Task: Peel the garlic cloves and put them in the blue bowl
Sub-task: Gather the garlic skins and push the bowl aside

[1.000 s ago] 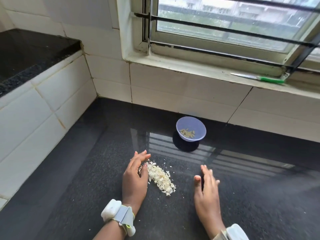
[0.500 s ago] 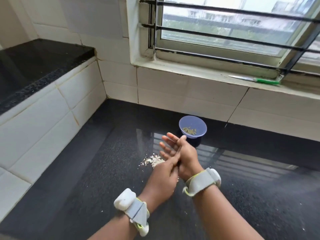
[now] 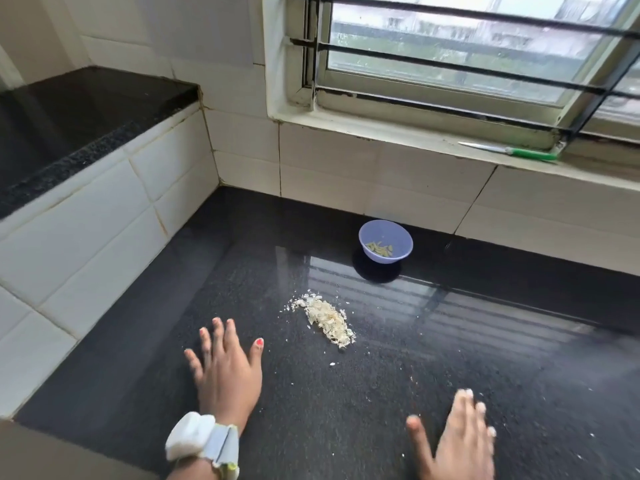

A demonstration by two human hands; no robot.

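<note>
Both my hands lie flat with fingers spread, holding nothing: my left hand [image 3: 227,370] sits on the black counter [image 3: 381,393] nearer me than the blue bowl [image 3: 385,240] and off to its left, and my right hand [image 3: 457,441], blurred, is low over the counter nearer me and to the bowl's right; I cannot tell whether it touches. Peeled garlic cloves [image 3: 380,248] lie inside the bowl, which stands close to the tiled wall. A heap of garlic skins [image 3: 329,322] lies on the counter between the bowl and my hands. A green-handled knife [image 3: 509,151] rests on the window sill, beyond the bowl and to its right.
</note>
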